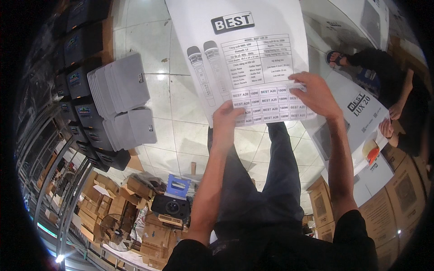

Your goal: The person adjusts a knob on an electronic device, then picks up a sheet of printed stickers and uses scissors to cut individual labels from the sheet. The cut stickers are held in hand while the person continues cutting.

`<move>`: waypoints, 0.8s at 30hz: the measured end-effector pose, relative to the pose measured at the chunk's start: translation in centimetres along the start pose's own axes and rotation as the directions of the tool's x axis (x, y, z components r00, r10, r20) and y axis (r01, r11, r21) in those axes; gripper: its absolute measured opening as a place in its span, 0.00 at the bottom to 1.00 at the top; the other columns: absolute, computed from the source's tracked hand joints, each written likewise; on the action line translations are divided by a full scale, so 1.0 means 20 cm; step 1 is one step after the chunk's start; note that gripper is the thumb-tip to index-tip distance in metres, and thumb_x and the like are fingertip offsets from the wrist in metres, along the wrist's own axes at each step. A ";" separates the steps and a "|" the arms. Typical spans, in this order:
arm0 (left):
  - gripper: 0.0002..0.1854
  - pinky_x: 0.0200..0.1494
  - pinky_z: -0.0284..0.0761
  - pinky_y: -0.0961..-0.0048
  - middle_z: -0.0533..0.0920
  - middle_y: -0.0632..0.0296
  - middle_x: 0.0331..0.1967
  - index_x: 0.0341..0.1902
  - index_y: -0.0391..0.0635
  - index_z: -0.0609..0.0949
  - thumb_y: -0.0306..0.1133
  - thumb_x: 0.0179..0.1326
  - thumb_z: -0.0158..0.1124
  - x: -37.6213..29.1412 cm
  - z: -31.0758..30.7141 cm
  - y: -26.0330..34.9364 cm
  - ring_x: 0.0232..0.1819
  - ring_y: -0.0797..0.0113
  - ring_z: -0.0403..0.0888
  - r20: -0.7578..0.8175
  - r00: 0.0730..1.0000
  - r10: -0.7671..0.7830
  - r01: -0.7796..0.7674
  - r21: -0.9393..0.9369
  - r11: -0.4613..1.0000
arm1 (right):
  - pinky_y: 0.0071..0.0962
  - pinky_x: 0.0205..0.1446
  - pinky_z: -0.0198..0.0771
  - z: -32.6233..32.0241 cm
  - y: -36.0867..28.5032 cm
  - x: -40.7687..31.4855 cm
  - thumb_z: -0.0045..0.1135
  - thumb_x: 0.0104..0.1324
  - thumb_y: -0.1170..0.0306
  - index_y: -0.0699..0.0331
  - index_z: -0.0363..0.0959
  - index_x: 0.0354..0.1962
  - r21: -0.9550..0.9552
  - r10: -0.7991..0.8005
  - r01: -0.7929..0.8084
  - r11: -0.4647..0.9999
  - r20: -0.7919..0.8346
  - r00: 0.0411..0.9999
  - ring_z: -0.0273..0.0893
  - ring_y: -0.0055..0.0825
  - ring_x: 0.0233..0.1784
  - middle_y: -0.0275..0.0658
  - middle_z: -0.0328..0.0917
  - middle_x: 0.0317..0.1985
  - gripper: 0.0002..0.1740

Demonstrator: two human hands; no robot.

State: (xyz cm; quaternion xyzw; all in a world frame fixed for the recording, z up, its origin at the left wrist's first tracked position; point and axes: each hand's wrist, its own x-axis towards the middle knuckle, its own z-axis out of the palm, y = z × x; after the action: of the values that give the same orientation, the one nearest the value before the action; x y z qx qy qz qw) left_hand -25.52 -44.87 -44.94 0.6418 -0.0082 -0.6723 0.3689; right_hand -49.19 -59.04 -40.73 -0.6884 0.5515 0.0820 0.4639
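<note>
A printed sheet of small label stickers point(271, 105) is held up between both hands. My left hand point(225, 123) grips its left edge, thumb on top. At the upper right corner, my right hand point(313, 93) has its thumb and index finger on the sheet; whether a sticker is lifted there cannot be told. Beyond and beneath the sheet stands a large white printed carton point(193, 20), showing a logo, two pictured microphones and a table of specifications. The sheet overlaps the carton's near end.
Grey speaker grilles point(123, 84) stand in rows at left beside dark speaker cabinets point(83, 44). At right, a person point(390, 78) has hands near a white carton point(356, 118) with a tape roll point(371, 152). Brown cartons point(379, 216) and a fan point(117, 232) lie nearer.
</note>
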 end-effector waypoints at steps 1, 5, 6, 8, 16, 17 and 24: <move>0.17 0.50 0.76 0.73 0.83 0.55 0.44 0.51 0.32 0.78 0.19 0.56 0.60 0.00 0.01 -0.02 0.44 0.68 0.81 -0.016 1.000 0.016 -0.016 -0.023 1.000 | 0.39 0.56 0.69 0.04 0.00 0.01 0.62 0.58 0.67 0.67 0.79 0.46 -0.167 -0.108 0.080 0.983 -0.166 0.980 0.76 0.43 0.47 0.44 0.80 0.44 0.19; 0.21 0.47 0.76 0.73 0.82 0.52 0.46 0.55 0.30 0.75 0.19 0.55 0.61 -0.02 0.06 -0.08 0.44 0.67 0.81 -0.050 0.997 0.059 -0.063 -0.063 0.996 | 0.41 0.60 0.61 0.26 -0.06 -0.01 0.64 0.57 0.70 0.63 0.78 0.43 -0.251 -0.246 0.139 0.958 -0.470 0.848 0.70 0.41 0.55 0.41 0.77 0.47 0.15; 0.22 0.47 0.77 0.73 0.82 0.51 0.46 0.56 0.30 0.75 0.19 0.55 0.61 -0.03 0.07 -0.08 0.45 0.66 0.81 -0.062 0.997 0.055 -0.059 -0.062 0.996 | 0.39 0.60 0.63 0.32 -0.10 -0.05 0.64 0.57 0.71 0.62 0.79 0.43 -0.180 -0.222 0.154 0.972 -0.464 0.857 0.71 0.40 0.54 0.41 0.78 0.46 0.14; 0.22 0.45 0.77 0.74 0.82 0.50 0.46 0.56 0.30 0.74 0.19 0.56 0.61 -0.05 0.09 -0.06 0.45 0.67 0.80 -0.055 0.997 0.056 -0.057 -0.006 0.998 | 0.36 0.56 0.67 0.43 -0.17 -0.11 0.65 0.57 0.72 0.62 0.80 0.41 0.004 -0.154 0.176 0.984 -0.467 0.871 0.74 0.39 0.50 0.41 0.79 0.44 0.13; 0.19 0.44 0.78 0.77 0.82 0.49 0.46 0.55 0.30 0.75 0.22 0.60 0.61 -0.14 0.16 0.02 0.46 0.69 0.80 -0.051 0.996 0.068 -0.066 0.034 0.997 | 0.33 0.48 0.71 0.59 -0.34 -0.13 0.66 0.54 0.73 0.65 0.80 0.39 0.314 -0.042 0.209 0.926 -0.466 0.884 0.76 0.38 0.44 0.41 0.79 0.39 0.13; 0.18 0.45 0.78 0.76 0.82 0.50 0.45 0.54 0.30 0.75 0.22 0.60 0.61 -0.14 0.16 0.03 0.46 0.69 0.80 -0.051 0.995 0.083 -0.081 0.049 0.996 | 0.33 0.48 0.72 0.59 -0.34 -0.13 0.66 0.55 0.73 0.65 0.80 0.40 0.324 -0.034 0.205 0.923 -0.463 0.886 0.76 0.37 0.44 0.41 0.79 0.40 0.13; 0.16 0.50 0.76 0.74 0.82 0.56 0.47 0.52 0.32 0.78 0.19 0.59 0.59 -0.15 0.12 -0.03 0.47 0.70 0.80 -0.008 0.983 0.182 -0.175 0.238 0.955 | 0.32 0.47 0.73 0.58 -0.31 -0.15 0.64 0.56 0.72 0.65 0.80 0.40 0.316 -0.068 0.218 0.923 -0.424 0.903 0.77 0.36 0.44 0.40 0.79 0.41 0.13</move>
State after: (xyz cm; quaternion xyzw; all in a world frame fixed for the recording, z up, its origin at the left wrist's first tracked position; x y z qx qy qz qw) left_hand -28.08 -44.01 -42.20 0.6879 -0.1405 -0.6206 0.3492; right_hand -40.56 -48.71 -41.91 -0.6339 0.5883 -0.1983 0.4612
